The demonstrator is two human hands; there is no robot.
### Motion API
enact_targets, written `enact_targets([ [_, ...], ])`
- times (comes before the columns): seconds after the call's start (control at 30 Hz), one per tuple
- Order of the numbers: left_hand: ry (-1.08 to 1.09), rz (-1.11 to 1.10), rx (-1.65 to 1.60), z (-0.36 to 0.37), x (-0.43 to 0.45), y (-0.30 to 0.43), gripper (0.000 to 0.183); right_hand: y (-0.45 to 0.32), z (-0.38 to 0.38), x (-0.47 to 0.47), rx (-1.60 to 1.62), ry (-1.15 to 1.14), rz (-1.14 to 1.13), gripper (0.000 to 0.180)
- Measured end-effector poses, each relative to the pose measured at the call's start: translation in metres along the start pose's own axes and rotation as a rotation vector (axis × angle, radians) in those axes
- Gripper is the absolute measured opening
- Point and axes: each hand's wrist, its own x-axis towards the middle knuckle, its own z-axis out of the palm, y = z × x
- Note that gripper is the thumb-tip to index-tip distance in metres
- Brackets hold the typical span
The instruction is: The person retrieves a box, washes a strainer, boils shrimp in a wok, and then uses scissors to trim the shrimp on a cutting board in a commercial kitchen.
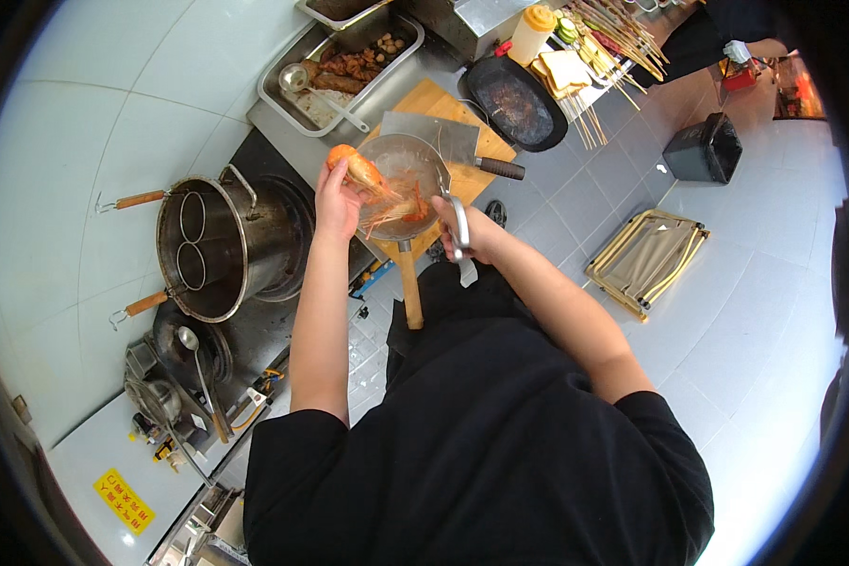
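Observation:
My left hand (339, 201) holds a large orange prawn (357, 170) above the left side of a metal saucepan (403, 152) with a wooden handle (409, 290). Orange trimmings with long feelers (417, 205) lie in the pan. At the pan's right rim, my right hand (470, 233) grips metal kitchen scissors (458, 219); their blades point toward the pan. Under the pan is a wooden cutting board (435, 99), and on it a cleaver (442, 134) with a dark handle lies beside the pan.
A tall pot (244, 247) with strainers stands left. Behind the board are a steel tray of food (269, 92) with a ladle (295, 78), a black griddle pan (516, 106), bread slices (564, 73) and skewers. A person's gloved hand (737, 51) shows far right; a folded frame (647, 262) rests on the floor.

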Motion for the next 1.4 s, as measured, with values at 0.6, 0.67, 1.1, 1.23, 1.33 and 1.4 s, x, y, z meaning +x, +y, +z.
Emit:
enact_targets([
  [0.6,0.185,0.018,-0.14,0.042,-0.007,-0.029,0.029,-0.022,0.027,-0.073,-0.292,-0.463,-0.194,0.075],
  [0.67,0.15,0.028,-0.154,0.039,-0.007,-0.029,0.031,-0.026,0.031,-0.079,-0.323,-0.421,-0.182,0.076],
  [1.1,0.119,0.127,-0.008,0.047,-0.017,-0.027,0.035,-0.05,0.03,-0.091,-0.326,-0.363,-0.077,0.074],
  [1.23,-0.063,0.059,-0.255,0.051,-0.023,-0.026,0.037,-0.036,0.034,-0.082,-0.511,-0.215,-0.217,0.073],
  [1.33,-0.169,0.006,-0.345,0.054,-0.03,-0.03,0.038,-0.03,0.037,-0.077,-0.625,-0.137,-0.292,0.074],
  [1.4,-0.191,0.006,-0.38,0.053,-0.03,-0.032,0.039,-0.036,0.041,-0.08,-0.709,-0.087,-0.301,0.074],
])
